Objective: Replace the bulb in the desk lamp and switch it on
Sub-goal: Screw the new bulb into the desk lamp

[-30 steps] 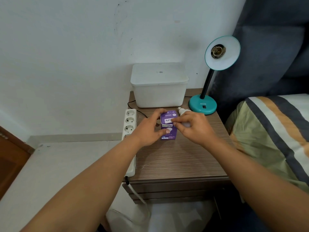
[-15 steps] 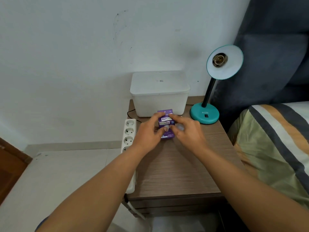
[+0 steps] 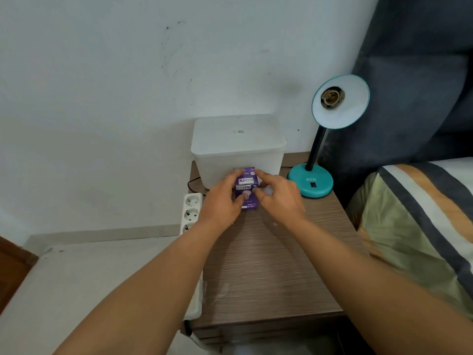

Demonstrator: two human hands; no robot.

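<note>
At the centre of the frame, both hands meet on a small purple bulb box [image 3: 246, 190] held just in front of the white lidded bin [image 3: 238, 149] on the wooden surface [image 3: 268, 265]. The left hand [image 3: 221, 201] grips the box from its left side, fingers [image 3: 236, 174] curled over the top edge and the thumb pressed against the printed front. The right hand [image 3: 279, 198] comes in from the right, its forefinger and thumb pinching at the upper corner of the box, apparently working at the flap; whether the flap is open yet cannot be told. Something pale shows under the right palm, too hidden to name.

The desk lamp [image 3: 311, 184] stands toward the right of the frame, its teal shade tipped to face the camera, and the socket [image 3: 332, 98] inside looks empty. A white power strip [image 3: 191, 213] lies along the left edge of the surface.

The box is likely thin card: light, easily crushed, best held by its side walls while the other hand lifts the flap. The bulb inside should be light too, with a smooth dome that can slip, so it wants a gentle, full-fingered hold around the widest part, threaded end leading, and no squeeze. The lamp's rocker switch [image 3: 312, 185] sits on the base, so a steadying hand on the base may help later.
</note>
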